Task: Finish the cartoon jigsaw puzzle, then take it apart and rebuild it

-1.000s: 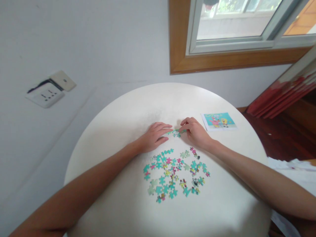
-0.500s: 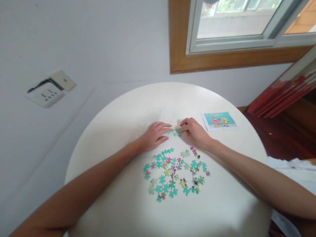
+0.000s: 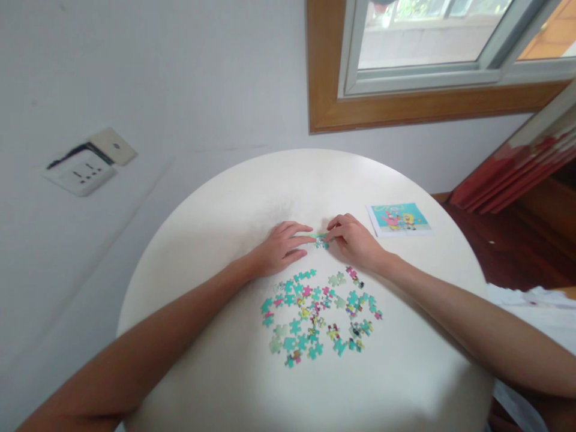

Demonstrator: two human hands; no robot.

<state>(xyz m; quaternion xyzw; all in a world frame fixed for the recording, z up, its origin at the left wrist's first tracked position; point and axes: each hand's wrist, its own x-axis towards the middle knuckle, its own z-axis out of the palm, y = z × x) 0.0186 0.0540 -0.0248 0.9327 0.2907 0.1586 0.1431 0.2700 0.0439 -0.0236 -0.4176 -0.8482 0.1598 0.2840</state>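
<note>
Small joined jigsaw puzzle pieces (image 3: 321, 242), teal and white, lie on the round white table (image 3: 216, 222) between my hands. My left hand (image 3: 279, 249) rests flat at their left side, fingers stretched out and apart, with the index fingertip touching the pieces. From the right, my right hand (image 3: 355, 240) has its fingers bent, thumb and index pinching at a puzzle piece on the right end; the fingertips partly cover it. Nearer to me spreads a heap of loose puzzle pieces (image 3: 294, 327) in teal, pink, yellow and pale green.
A cartoon picture card (image 3: 400, 219) lies at the table's right rear. Behind the table stand a white wall and a wood-framed window (image 3: 418, 111). A wall socket (image 3: 81, 174) is at left; a red curtain (image 3: 508, 168) hangs at right.
Both hands stay almost in place over the joined pieces, with only a slight shift of the fingers. The loose pieces and the card have not moved.
</note>
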